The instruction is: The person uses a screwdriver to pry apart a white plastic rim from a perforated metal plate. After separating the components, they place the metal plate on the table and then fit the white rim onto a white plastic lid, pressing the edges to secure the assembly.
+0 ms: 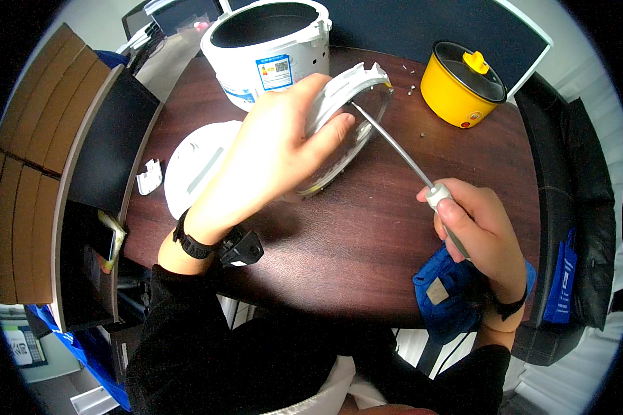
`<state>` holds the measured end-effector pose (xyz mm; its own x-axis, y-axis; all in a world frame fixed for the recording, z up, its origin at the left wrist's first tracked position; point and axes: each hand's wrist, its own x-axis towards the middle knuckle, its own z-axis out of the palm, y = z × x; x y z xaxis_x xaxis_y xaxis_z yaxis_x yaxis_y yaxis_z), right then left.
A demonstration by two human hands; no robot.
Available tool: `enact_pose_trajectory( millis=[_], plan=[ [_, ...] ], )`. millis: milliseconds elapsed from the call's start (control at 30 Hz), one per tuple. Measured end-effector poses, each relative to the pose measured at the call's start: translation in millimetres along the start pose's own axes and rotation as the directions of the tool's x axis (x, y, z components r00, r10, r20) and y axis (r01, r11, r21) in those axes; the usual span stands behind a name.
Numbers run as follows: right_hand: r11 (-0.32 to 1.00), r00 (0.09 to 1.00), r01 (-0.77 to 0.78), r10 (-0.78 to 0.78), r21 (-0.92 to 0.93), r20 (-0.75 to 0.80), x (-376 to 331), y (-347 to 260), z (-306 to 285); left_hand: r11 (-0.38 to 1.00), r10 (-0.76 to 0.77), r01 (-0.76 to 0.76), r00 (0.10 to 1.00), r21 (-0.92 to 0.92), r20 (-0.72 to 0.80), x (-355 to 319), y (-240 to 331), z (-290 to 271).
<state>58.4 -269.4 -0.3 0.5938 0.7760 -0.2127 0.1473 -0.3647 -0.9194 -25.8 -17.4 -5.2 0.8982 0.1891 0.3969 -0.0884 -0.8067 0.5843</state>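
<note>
My left hand (277, 142) grips a round white-rimmed rice cooker lid part (346, 84), held tilted above the table with the thumb on its inner side. In my right hand (483, 225) is a screwdriver (396, 148), the fingers wrapped round its grey and white handle. The screwdriver's tip meets the inside of the lid part's white rim, close to my left thumb. Behind my left forearm, partly hidden, a white round cover (195, 162) lies on the table. The white rice cooker body (308, 59) stands uncovered at the far side, with its dark inside showing.
A yellow pot (453, 93) with a dark lid stands at the far right, several small screws (412, 90) to its left. A small white plastic piece (149, 177) lies at the left. Blue fabric (446, 290) sits at the near right edge. Shelving (93, 155) borders the table's left.
</note>
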Motion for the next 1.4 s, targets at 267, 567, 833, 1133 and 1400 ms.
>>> enact_pose_trajectory(
  millis=[267, 567, 833, 1133, 1400],
  plan=[
    [0.999, 0.999, 0.031, -0.031, -0.007, 0.031, -0.5, 6.5, -6.2, 0.997, 0.079, -0.079, 0.997, 0.018, -0.004, -3.1, 0.0, -1.1],
    [0.905, 0.939, 0.267, -0.322, -0.332, -0.122, -10.3, 2.2, 3.3, 0.983, 0.167, -0.157, 0.979, 0.090, -0.118, -10.1, 4.4, 1.3],
    [0.895, 0.931, 0.287, -0.345, -0.342, -0.121, -13.0, 1.9, 1.0, 0.983, 0.098, -0.112, 0.990, -0.143, -0.102, -7.3, 7.9, -1.2],
    [0.905, 0.937, 0.269, -0.325, -0.330, -0.126, -15.0, -0.6, 2.0, 0.985, 0.104, -0.117, 0.989, -0.123, -0.110, -6.4, 4.3, 2.7],
    [0.921, 0.951, 0.238, -0.286, -0.309, -0.121, -17.8, -3.8, -1.0, 0.969, 0.247, -0.240, 0.957, 0.060, -0.155, -6.6, 6.2, 6.6]
  ],
)
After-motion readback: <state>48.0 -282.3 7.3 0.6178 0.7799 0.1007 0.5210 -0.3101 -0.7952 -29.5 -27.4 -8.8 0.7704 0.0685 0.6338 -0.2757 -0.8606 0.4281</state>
